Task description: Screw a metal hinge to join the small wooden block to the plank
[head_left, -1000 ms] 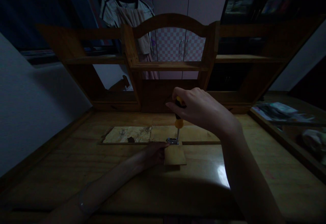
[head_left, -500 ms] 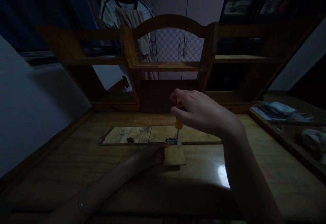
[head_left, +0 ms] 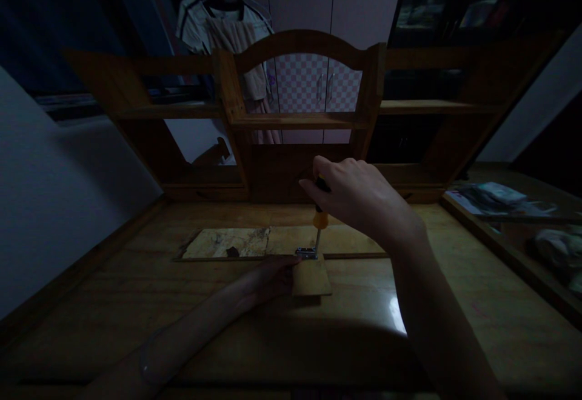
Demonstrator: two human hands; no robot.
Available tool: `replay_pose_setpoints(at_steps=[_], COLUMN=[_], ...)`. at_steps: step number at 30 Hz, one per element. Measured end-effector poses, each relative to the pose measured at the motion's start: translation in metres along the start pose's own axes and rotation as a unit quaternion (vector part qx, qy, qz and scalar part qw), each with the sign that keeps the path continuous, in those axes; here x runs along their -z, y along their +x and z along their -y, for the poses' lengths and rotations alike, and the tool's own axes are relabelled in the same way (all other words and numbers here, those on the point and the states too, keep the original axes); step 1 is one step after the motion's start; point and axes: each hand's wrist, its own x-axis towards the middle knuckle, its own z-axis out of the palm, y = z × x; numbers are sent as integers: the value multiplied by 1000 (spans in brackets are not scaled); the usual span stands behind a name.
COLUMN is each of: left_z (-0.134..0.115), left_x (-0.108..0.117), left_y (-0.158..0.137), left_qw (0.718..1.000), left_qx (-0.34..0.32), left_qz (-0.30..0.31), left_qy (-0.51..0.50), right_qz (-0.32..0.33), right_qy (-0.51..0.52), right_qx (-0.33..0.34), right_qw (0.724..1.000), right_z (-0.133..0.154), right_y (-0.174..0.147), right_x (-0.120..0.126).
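Observation:
My right hand [head_left: 348, 191] is closed around a screwdriver [head_left: 320, 220] with a yellow and black handle, its thumb stretched out to the left. The shaft points down to the right end of a small metal hinge [head_left: 306, 253]. That hinge lies where a small wooden piece [head_left: 311, 276] meets a long, thin wooden board [head_left: 291, 239]. With its fingers pressed at the left edge of the small piece, my left hand [head_left: 273, 276] grips it, the fingertip touching the hinge. The board's left part is rough and stained.
Under everything lies a wooden desktop [head_left: 159, 303]. Behind it rises a wooden shelf unit [head_left: 300, 122] with an arched top. Clothes [head_left: 231, 30] hang on the far side before a wardrobe [head_left: 300, 0]. Papers and bags [head_left: 495, 197] lie at the right.
My right hand has turned slightly on the screwdriver handle, and its thumb has straightened away from it. The left hand, small wooden piece and hinge stay in place.

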Motion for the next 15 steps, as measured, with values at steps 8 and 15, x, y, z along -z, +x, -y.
replay_pose_setpoints(at_steps=[8,15], left_z=[2,4], left_x=[6,10], left_y=[4,8], left_qw=[998,997], left_qx=[-2,-28], left_qz=[55,71], left_qy=[-14,-8], right_qz=[35,34], right_qy=[93,130], right_qx=[13,63], right_qw=[995,989], right_z=[0,0], right_y=[-3,-1], right_x=[4,0])
